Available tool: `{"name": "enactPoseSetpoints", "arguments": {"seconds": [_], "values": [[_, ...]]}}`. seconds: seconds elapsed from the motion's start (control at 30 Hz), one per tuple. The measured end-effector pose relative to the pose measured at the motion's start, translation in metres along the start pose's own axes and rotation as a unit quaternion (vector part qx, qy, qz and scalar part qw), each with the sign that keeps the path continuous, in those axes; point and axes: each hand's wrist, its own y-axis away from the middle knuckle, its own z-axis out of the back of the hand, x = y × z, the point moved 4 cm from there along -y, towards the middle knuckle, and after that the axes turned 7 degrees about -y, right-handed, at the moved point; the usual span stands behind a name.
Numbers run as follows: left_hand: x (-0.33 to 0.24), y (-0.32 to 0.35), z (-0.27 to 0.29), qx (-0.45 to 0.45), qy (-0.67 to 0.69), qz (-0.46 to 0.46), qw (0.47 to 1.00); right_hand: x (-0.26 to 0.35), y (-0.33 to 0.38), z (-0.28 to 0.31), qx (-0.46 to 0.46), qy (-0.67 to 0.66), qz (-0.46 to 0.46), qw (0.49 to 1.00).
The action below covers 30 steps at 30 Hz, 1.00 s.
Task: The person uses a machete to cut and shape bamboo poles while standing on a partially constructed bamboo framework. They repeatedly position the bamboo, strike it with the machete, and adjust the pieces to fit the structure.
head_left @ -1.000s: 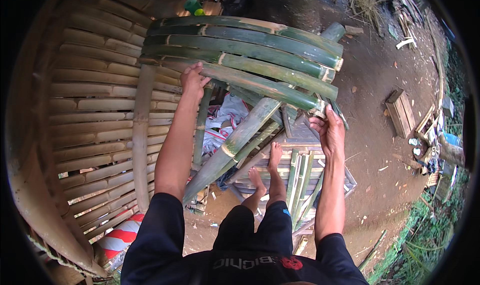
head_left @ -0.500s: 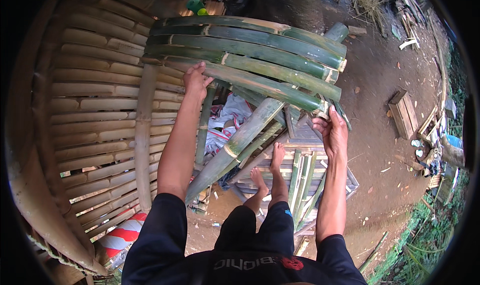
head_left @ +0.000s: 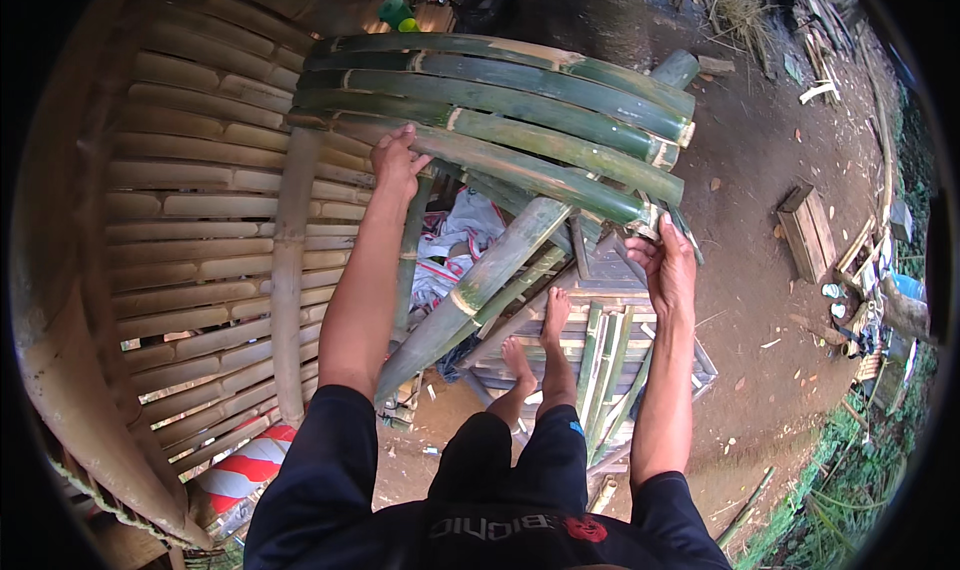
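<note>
Our nearest split-bamboo slat (head_left: 530,175) lies at 12 o'clock beside the other green slats (head_left: 535,95), our left hand (head_left: 399,163) at 11 o'clock with fingers parted along its near edge, though we cannot tell whether they pinch it. At 3 o'clock our right hand (head_left: 668,267) pinches the slat's end between thumb and curled fingers; a round bamboo pole (head_left: 480,290) slants toward 7 o'clock.
</note>
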Motion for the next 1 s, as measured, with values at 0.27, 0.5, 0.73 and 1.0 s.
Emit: {"name": "enactPoseSetpoints", "arguments": {"seconds": [0.27, 0.5, 0.73, 1.0], "values": [[-0.006, 0.013, 0.002, 0.084, 0.099, 0.016, 0.991, 0.006, 0.001, -0.002, 0.015, -0.001, -0.014, 1.0], [0.01, 0.099, 0.034, 0.001, 0.003, -0.116, 0.993, 0.005, 0.003, -0.002, -0.009, 0.012, -0.021, 1.0], [0.074, 0.185, 0.041, 0.046, -0.125, -0.155, 0.979, -0.051, 0.031, 0.073, -0.126, 0.109, 0.029, 0.986], [0.116, 0.183, 0.055, -0.025, -0.159, -0.168, 0.973, -0.255, 0.079, 0.245, -0.067, 0.42, -0.268, 0.864]]}}
